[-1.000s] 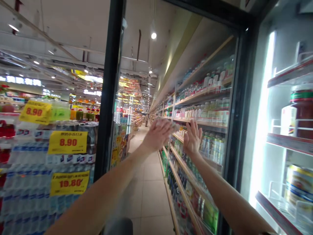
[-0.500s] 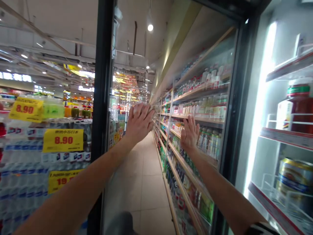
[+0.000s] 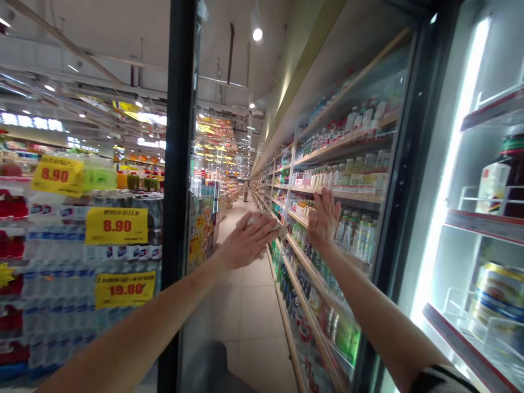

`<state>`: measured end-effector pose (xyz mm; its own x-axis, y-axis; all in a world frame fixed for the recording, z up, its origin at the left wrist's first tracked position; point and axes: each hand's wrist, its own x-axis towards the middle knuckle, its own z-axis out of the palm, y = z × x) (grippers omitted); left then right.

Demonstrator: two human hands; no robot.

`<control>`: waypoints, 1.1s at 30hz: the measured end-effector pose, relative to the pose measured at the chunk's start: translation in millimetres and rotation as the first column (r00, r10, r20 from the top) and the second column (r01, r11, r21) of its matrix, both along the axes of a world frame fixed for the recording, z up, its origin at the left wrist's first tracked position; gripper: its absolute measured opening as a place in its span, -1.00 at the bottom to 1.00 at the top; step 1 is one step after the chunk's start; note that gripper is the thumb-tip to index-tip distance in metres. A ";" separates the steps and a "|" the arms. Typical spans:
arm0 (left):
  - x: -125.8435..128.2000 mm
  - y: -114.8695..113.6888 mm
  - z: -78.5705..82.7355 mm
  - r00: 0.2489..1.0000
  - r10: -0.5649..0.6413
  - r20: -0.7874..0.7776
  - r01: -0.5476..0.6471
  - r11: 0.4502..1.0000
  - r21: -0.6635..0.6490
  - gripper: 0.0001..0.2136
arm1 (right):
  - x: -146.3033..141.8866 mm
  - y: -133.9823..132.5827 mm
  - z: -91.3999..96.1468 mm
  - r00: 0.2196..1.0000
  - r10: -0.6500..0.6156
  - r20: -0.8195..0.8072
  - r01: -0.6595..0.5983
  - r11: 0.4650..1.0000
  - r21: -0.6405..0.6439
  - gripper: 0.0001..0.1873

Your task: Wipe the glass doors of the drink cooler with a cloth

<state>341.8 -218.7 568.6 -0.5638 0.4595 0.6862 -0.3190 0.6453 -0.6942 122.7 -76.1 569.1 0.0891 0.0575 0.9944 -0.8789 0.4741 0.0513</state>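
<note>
My left hand (image 3: 249, 240) presses a crumpled, pale cloth (image 3: 281, 230) against the glass of an open, black-framed cooler door (image 3: 180, 164). Most of the cloth is hidden beneath the fingers. To its right, my right hand (image 3: 324, 218) is raised with fingers stretched out, at the same glass; whether the palm touches it I cannot tell. No object shows in that hand. Through or in the glass appear a tiled aisle and long shelves of bottles (image 3: 352, 180).
At right, lit cooler shelves (image 3: 487, 226) hold a dark bottle (image 3: 497, 185) and a gold-and-blue can (image 3: 499, 295). Stacked water bottles (image 3: 53, 284) with yellow price signs (image 3: 117, 225) stand at left. A distant person (image 3: 245, 191) is seen down the aisle.
My left hand has moved down and to the right across the glass with the cloth. My right hand stays in nearly the same place. The view has shifted slightly.
</note>
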 end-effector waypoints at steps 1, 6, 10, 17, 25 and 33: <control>-0.1 0.0 -1.6 0.999 -0.011 0.038 0.012 1.000 -0.029 -0.56 | 0.0 0.2 -0.1 1.000 0.000 -0.002 0.000 1.000 0.008 -0.46; 1.2 1.3 6.1 0.966 0.091 -0.243 -0.049 0.984 0.172 -0.58 | 2.0 2.1 -0.1 1.000 0.012 0.001 -0.012 1.000 0.019 -0.46; -1.3 3.4 -4.9 0.998 0.029 -0.060 -0.030 0.999 -0.013 -0.57 | 3.9 2.1 0.4 1.000 0.026 -0.012 -0.026 1.000 -0.005 -0.47; 19.6 -7.7 24.2 0.931 0.136 -0.339 -0.063 0.974 0.220 -0.56 | 1.5 1.8 -0.5 0.999 0.029 -0.020 -0.029 1.000 0.000 -0.48; 4.5 4.0 6.8 0.998 -0.002 -0.062 0.008 0.996 0.090 -0.50 | 17.7 6.0 2.4 0.967 0.190 -0.172 -0.189 0.982 0.021 -0.50; 4.2 -1.3 37.9 0.932 -0.358 -0.067 0.364 0.912 0.188 -0.32 | 121.2 -50.3 -10.0 0.912 0.392 -0.124 -0.364 0.910 0.200 -0.50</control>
<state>346.0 -220.0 606.4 -0.3625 0.4841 0.7964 -0.0580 0.8411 -0.5377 243.9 -126.4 559.1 0.2504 -0.0496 0.9669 -0.9640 0.0796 0.2537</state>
